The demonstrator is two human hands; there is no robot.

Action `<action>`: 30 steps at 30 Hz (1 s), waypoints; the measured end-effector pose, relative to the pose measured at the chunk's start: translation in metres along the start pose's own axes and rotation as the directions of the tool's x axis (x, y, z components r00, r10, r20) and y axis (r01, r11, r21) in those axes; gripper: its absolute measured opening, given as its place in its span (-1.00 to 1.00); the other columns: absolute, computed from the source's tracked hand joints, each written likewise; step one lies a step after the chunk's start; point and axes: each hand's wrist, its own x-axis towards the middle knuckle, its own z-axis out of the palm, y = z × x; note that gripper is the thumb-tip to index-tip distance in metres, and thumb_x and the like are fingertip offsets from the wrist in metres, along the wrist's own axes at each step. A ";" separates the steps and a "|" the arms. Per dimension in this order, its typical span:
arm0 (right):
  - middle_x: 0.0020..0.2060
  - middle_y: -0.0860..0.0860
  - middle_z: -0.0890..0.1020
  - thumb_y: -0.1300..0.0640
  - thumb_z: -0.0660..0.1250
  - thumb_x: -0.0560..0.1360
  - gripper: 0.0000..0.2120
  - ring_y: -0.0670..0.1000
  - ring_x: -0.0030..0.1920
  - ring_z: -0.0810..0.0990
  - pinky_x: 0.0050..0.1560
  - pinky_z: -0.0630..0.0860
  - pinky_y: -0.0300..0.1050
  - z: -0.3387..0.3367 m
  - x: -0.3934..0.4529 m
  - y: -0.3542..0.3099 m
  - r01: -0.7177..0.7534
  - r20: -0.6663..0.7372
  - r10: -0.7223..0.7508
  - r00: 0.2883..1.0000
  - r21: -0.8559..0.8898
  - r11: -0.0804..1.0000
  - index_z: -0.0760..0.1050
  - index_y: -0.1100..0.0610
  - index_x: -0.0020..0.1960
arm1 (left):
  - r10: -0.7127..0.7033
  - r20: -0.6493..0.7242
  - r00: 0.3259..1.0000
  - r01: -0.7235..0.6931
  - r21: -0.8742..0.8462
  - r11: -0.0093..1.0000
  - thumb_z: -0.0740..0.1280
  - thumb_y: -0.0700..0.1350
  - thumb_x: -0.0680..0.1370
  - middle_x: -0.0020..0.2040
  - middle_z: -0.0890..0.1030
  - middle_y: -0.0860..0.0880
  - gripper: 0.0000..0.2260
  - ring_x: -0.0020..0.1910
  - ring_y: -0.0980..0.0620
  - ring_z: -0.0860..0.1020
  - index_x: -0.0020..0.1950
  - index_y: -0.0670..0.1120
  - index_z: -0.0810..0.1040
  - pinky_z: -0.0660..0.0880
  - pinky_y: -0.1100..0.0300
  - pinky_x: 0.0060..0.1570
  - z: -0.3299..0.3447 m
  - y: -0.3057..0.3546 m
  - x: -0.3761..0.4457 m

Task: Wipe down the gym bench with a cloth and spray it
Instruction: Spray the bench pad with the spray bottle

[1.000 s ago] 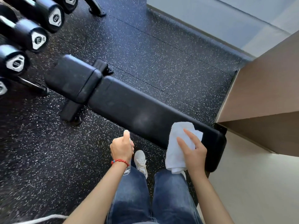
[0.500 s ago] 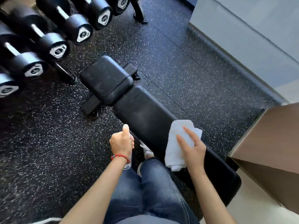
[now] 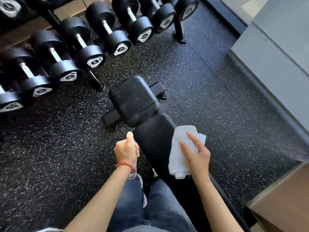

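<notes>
A black rubber floor [image 3: 209, 84] flecked with white is stretching across the gym room, with a grey wall base [image 3: 274, 61] running along the right and a brown wooden box [image 3: 284, 203] sitting at the lower right corner. One black padded gym bench [image 3: 150, 131] is lying diagonally on the floor, its square seat pad toward the top and its longer back pad reaching down toward the person's legs in blue jeans [image 3: 150, 206]. A dumbbell rack [image 3: 179, 30] is standing at the upper left, carrying at least seven black dumbbells [image 3: 107, 29] in a slanting row; those at the frame edge are cut off, so the full count is not showing.

The left hand [image 3: 126, 152] is closing its grip fully around one clear spray bottle [image 3: 133, 171], with a finger resting on top of the nozzle and the bottle's base poking out below the wrist, beside the bench's left edge. One red beaded bracelet [image 3: 124, 164] is circling that wrist.

The right hand [image 3: 196, 153] is holding one white cloth [image 3: 180, 148] in a loose, partly open grip, fingers spread flat across its top. The cloth is lying over the right edge of the bench's back pad, its lower folded end hanging below the palm; whether it is pressing on the pad cannot be told
</notes>
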 end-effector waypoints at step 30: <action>-0.14 -0.37 0.59 0.19 0.48 0.36 -0.67 -0.33 -0.05 0.53 0.09 0.46 -0.16 0.253 0.033 -0.074 -0.100 -0.100 0.099 0.990 0.003 0.995 0.56 -0.26 -0.13 | 0.069 0.233 0.970 -0.071 0.000 0.997 0.08 0.12 0.42 -0.65 0.49 -0.10 -0.47 -0.60 -0.03 0.49 -0.58 -0.21 0.50 0.48 0.18 -0.36 -0.089 0.050 0.239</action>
